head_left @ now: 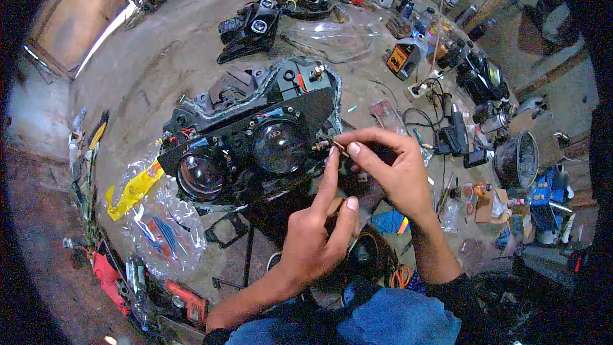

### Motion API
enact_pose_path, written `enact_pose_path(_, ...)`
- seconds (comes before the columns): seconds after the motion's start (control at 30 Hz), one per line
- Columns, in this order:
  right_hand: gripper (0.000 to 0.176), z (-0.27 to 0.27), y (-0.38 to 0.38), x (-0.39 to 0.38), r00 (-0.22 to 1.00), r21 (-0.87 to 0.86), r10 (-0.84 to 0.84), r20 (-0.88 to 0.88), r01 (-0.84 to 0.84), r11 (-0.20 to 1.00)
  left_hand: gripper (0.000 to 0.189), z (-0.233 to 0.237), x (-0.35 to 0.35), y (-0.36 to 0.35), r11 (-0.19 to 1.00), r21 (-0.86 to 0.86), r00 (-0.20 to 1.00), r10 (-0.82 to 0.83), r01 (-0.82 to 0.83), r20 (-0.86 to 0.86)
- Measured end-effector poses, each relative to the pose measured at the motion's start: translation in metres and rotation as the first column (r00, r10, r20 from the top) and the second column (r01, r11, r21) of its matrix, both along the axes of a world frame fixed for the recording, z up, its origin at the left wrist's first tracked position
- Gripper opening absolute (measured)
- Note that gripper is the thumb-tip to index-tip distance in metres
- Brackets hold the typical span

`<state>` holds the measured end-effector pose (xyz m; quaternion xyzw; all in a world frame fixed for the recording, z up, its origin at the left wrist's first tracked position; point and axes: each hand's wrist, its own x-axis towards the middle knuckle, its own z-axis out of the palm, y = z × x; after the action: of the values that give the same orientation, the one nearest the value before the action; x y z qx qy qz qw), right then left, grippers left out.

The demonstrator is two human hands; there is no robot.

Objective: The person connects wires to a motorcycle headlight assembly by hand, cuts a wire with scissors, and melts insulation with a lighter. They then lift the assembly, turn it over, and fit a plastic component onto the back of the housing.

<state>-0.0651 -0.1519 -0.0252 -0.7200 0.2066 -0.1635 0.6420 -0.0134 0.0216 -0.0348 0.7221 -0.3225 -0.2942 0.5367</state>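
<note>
A black headlight housing (305, 99) with two round projector lenses lies in front of me. The larger lens (280, 145) is on the right, the smaller lens (201, 174) on the left. At the housing's right edge sticks out a brass-coloured fitting (321, 145). My right hand (397, 176) pinches a small thin metal piece (341, 147) between thumb and index finger beside this fitting; its exact kind is too small to make out. My left hand (316, 236) reaches up from below, index finger stretched to the same spot, thumb apart from it.
Clear plastic wrapping (167, 233) and a yellow bag piece (135, 188) lie to the left. Another black lamp part (252, 29) sits farther back. On the right are a heat gun (453, 129), a cardboard piece (491, 207) and a black-and-orange container (403, 59). An orange-red case (188, 300) lies at lower left.
</note>
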Motion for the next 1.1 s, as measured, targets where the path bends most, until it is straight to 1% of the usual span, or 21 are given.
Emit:
enact_pose_path(0.03,0.022,0.002,0.001,-0.001,1.000,-0.006,0.014,-0.010,-0.014,1.000,0.074,-0.003,-0.001,0.000,1.000,0.022,0.997,0.018,-0.020,0.076)
enact_pose_path(0.1,0.024,0.004,0.000,-0.003,0.999,-0.017,0.041,-0.030,-0.041,0.999,0.076,-0.005,-0.001,-0.001,1.000,-0.009,0.996,0.017,-0.016,0.092)
enact_pose_path(0.13,0.024,0.003,-0.002,-0.003,0.999,0.049,0.036,-0.033,-0.034,0.998,0.077,-0.005,-0.001,-0.001,1.000,-0.026,0.995,0.015,-0.013,0.101)
enact_pose_path(0.2,0.025,0.000,-0.006,-0.004,0.999,0.181,0.027,-0.040,-0.019,0.983,0.075,0.000,0.000,0.001,1.000,0.009,0.993,-0.004,0.003,0.114)
enact_pose_path(0.3,0.027,0.000,-0.007,-0.004,0.999,0.234,-0.004,-0.036,0.012,0.972,0.068,-0.001,-0.001,0.008,1.000,-0.014,0.998,0.027,-0.026,0.050)
enact_pose_path(0.37,0.026,0.002,-0.006,-0.005,0.998,0.203,-0.046,-0.039,0.053,0.978,0.062,-0.006,0.000,0.011,0.989,-0.149,0.993,0.021,-0.003,0.120)
enact_pose_path(0.4,0.025,0.004,-0.004,-0.004,0.998,0.190,-0.054,-0.040,0.061,0.980,0.059,-0.011,0.003,0.013,0.966,-0.255,0.973,0.019,0.041,0.229)
enact_pose_path(0.5,0.023,0.026,0.009,-0.010,0.992,0.057,-0.083,-0.092,0.088,0.994,0.046,-0.016,0.008,0.038,0.903,-0.407,0.947,0.002,0.136,0.321)
enact_pose_path(0.57,0.020,0.038,0.024,-0.018,0.992,-0.011,-0.100,-0.078,0.100,0.995,0.043,-0.017,0.022,0.062,0.869,-0.410,0.903,-0.087,0.276,0.422)
enact_pose_path(0.6,0.019,0.044,0.035,-0.020,0.999,0.003,-0.041,-0.036,0.041,0.999,0.037,-0.007,0.028,0.068,0.872,-0.418,0.857,-0.003,0.255,0.515)
enact_pose_path(0.63,0.017,0.049,0.044,-0.022,1.000,0.010,0.011,0.006,-0.011,1.000,0.037,-0.007,0.031,0.080,0.885,-0.409,0.827,0.049,0.225,0.560)
enact_pose_path(0.67,0.013,0.058,0.059,-0.020,0.999,0.073,0.031,0.025,-0.033,0.997,0.037,-0.011,0.033,0.093,0.893,-0.403,0.792,0.094,0.200,0.603)
enact_pose_path(0.73,0.013,0.067,0.075,-0.013,0.976,-0.076,0.219,0.016,-0.217,0.973,0.032,-0.015,0.036,0.112,0.893,-0.444,0.800,0.218,0.067,0.559)
enact_pose_path(0.77,0.015,0.066,0.082,-0.007,0.947,-0.169,0.320,0.015,-0.313,0.934,0.030,-0.017,0.038,0.122,0.886,-0.463,0.799,0.277,0.001,0.533)
enact_pose_path(0.83,0.017,0.069,0.106,0.008,0.927,-0.192,0.375,-0.023,-0.373,0.908,0.025,-0.012,0.034,0.129,0.817,-0.528,0.831,0.449,-0.233,0.328)
enact_pose_path(0.87,0.018,0.071,0.117,0.016,0.917,-0.224,0.395,-0.054,-0.396,0.890,0.018,-0.015,0.033,0.137,0.801,-0.536,0.842,0.465,-0.267,0.275)
enact_pose_path(0.9,0.018,0.072,0.127,0.024,0.907,-0.253,0.412,-0.088,-0.420,0.871,0.017,-0.021,0.032,0.143,0.786,-0.537,0.846,0.484,-0.307,0.225)
enact_pose_path(0.97,0.020,0.065,0.142,0.038,0.877,-0.448,0.477,-0.056,-0.449,0.773,0.017,-0.032,0.027,0.153,0.756,-0.531,0.852,0.510,-0.382,0.114)
enact_pose_path(1.03,0.021,0.058,0.156,0.052,0.851,-0.596,0.525,-0.013,-0.428,0.679,0.016,-0.038,0.022,0.164,0.728,-0.457,0.849,0.511,-0.511,-0.135)
enact_pose_path(1.07,0.020,0.060,0.163,0.057,0.847,-0.570,0.527,-0.063,-0.464,0.678,0.015,-0.040,0.021,0.168,0.719,-0.406,0.826,0.501,-0.564,-0.260)
enact_pose_path(1.1,0.020,0.057,0.169,0.058,0.855,-0.546,0.514,-0.069,-0.464,0.697,0.015,-0.041,0.020,0.170,0.695,-0.394,0.799,0.517,-0.601,-0.308)
